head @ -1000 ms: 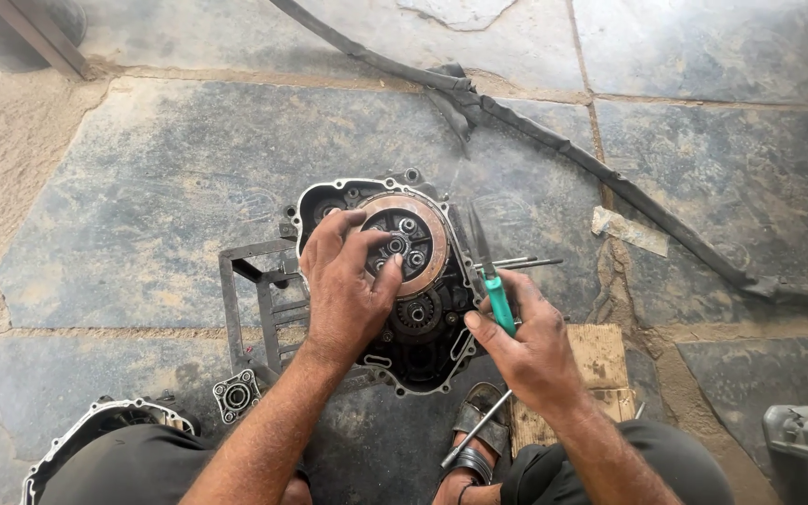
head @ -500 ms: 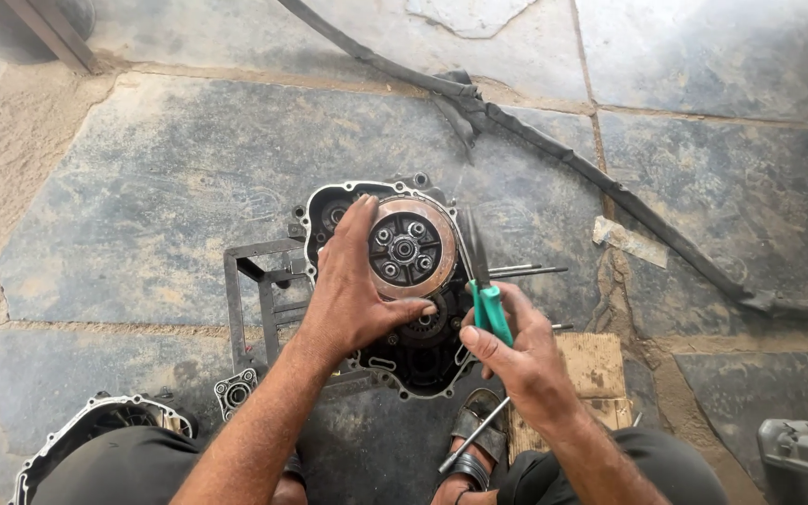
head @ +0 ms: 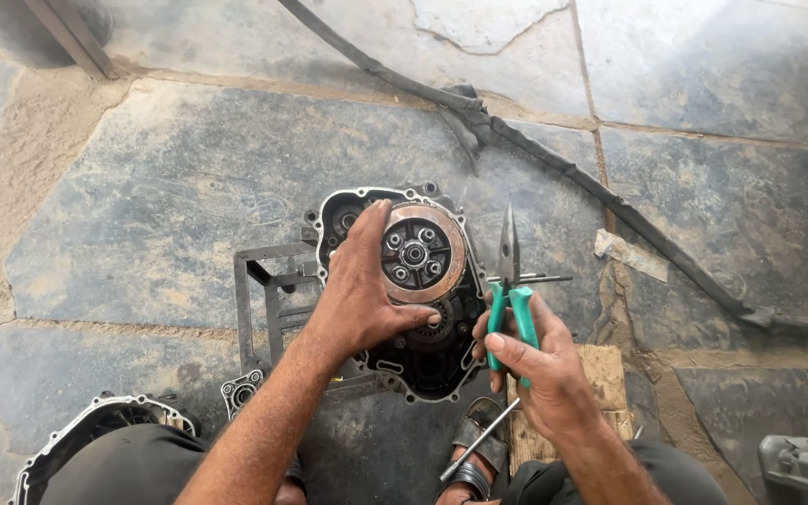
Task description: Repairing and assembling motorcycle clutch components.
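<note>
My left hand (head: 362, 295) cups the round clutch assembly (head: 420, 254), fingers curled on its rim; it sits in the open engine case (head: 404, 360) on the stone floor (head: 161, 187). My right hand (head: 540, 360) is wrapped around green-handled needle-nose pliers (head: 509, 281), tip up, just beside the case.

One view only, from the camera on your head, looking steeply down and slightly forward at the stone floor (head: 189, 187) in front of you. It sits close: your forearms enter from the bottom edge, with your left hand (head: 362, 299) and right hand (head: 535, 360) near the middle of the frame. Your knees and a sandalled foot (head: 474, 449) line the bottom edge. The floor fills the whole upper half.
</note>
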